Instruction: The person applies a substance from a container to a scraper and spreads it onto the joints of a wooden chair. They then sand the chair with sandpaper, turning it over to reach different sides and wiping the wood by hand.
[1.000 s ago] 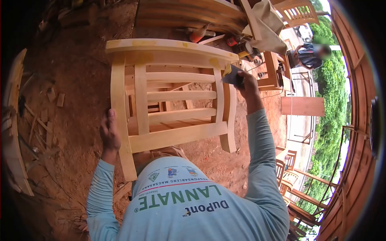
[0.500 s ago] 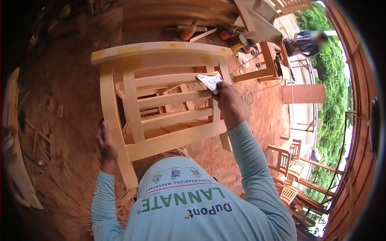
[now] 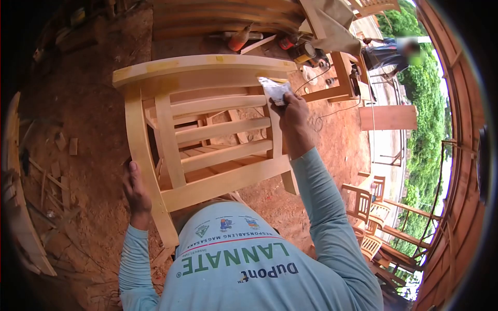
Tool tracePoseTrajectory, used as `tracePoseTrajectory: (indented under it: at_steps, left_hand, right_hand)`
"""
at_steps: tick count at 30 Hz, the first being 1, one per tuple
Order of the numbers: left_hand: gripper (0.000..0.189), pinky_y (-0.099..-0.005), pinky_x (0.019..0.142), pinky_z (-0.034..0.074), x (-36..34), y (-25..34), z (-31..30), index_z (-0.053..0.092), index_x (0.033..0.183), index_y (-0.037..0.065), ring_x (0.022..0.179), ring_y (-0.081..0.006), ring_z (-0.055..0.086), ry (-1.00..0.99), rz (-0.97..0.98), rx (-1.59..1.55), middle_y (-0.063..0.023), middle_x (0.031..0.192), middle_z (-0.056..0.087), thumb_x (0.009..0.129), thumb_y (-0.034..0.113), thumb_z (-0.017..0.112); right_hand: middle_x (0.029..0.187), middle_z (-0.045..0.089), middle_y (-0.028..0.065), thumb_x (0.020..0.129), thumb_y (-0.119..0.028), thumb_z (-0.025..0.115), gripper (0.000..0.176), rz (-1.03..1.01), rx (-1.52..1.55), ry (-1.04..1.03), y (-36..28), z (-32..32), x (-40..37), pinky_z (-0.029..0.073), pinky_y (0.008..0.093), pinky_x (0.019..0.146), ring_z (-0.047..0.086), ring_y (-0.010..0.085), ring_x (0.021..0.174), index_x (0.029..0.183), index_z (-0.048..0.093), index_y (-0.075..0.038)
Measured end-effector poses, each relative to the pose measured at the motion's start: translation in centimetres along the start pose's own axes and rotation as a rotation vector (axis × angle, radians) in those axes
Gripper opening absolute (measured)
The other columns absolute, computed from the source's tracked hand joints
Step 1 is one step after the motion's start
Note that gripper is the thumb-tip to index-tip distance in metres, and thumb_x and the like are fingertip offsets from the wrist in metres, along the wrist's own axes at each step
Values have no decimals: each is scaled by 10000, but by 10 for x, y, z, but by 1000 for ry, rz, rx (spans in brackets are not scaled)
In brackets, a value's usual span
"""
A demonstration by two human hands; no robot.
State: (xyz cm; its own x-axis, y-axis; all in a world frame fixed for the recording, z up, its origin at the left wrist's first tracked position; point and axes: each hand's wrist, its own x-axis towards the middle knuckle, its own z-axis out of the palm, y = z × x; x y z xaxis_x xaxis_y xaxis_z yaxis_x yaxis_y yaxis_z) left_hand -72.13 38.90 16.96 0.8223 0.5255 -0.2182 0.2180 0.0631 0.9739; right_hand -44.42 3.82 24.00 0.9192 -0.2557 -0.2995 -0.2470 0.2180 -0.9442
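From here, the wooden frame (image 3: 223,130) is pale cream, blotched yellow along its far rail (image 3: 202,62); the sheet (image 3: 275,91) at its right end, silvery with grey mottling. Beyond the frame, an orange bottle (image 3: 239,39); before it, a light-blue shirt (image 3: 233,282) with green lettering (image 3: 236,254); around it, reddish-brown ground (image 3: 334,160).

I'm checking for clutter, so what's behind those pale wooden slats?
Through gaps between the slats, wooden boards and reddish ground show. Whatever sits directly behind each slat is covered, so I can't tell.
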Motion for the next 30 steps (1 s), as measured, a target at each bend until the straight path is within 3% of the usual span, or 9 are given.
tracePoseTrajectory:
  at_steps: [6,8,9,13,16,19,22,25,30]
  left_hand:
    - [491,-305,888,457,-2,-3,1,617,1196,-14,985,-167,567,4,-16,-27,-71,1068,636,1119,409,378]
    - [501,-299,866,460,0,-4,-2,619,1172,-12,960,-160,565,-20,-37,-34,-63,1039,635,1119,422,377]
    - [504,-302,862,461,0,-4,-2,619,1165,-12,955,-161,566,-11,-33,-26,-63,1034,635,1119,428,377]
    - [513,-312,843,468,-2,-1,2,619,1146,-9,940,-166,570,5,-24,-30,-67,1020,635,1118,441,374]
    - [541,-319,864,476,-3,6,2,622,1145,-21,969,-176,583,7,-37,15,-82,1061,638,1117,461,377]
    - [529,-321,850,475,-5,9,4,621,1137,-18,951,-179,584,63,-20,92,-84,1039,637,1117,450,376]
    - [522,-325,843,475,-3,2,4,622,1135,-19,941,-182,586,91,-2,124,-84,1020,641,1118,442,376]
    - [531,-332,853,477,-6,5,6,625,1138,-24,948,-186,591,128,0,141,-91,1024,649,1116,447,382]
    - [553,-332,862,481,-6,4,4,633,1143,-40,954,-192,600,120,-36,149,-108,1035,660,1112,458,395]
  right_hand:
    - [1037,666,83,926,-115,635,371,86,-159,-174,-61,-58,-1,590,347,653,684,216,845,1286,577,-47]
    - [1085,679,103,915,-91,659,403,-152,-209,-162,-67,-76,14,598,338,643,697,203,861,1297,566,-7]
    - [1027,684,98,936,-48,653,373,-297,-262,-119,-69,-80,12,584,288,598,679,160,721,1294,566,9]
    - [956,707,85,986,-79,632,265,-457,-548,-59,-42,-76,-14,574,281,590,685,125,707,1230,626,26]
    - [828,727,139,964,-64,644,237,-760,-826,13,5,-85,-11,556,361,589,704,247,646,1200,653,-45]
    - [847,710,184,952,-56,645,219,-809,-946,48,-6,-59,-39,553,397,607,708,343,680,1169,658,-85]
    - [836,710,183,962,-82,672,245,-1019,-964,-42,-7,-59,-29,564,356,597,745,260,700,1206,649,-94]
    - [868,725,203,948,-65,675,245,-1159,-962,-130,-19,-45,-21,573,389,599,741,363,731,1189,644,-96]
    - [846,724,160,941,-59,662,211,-1124,-970,-1,-9,-42,-2,560,427,597,720,357,714,1145,642,-104]
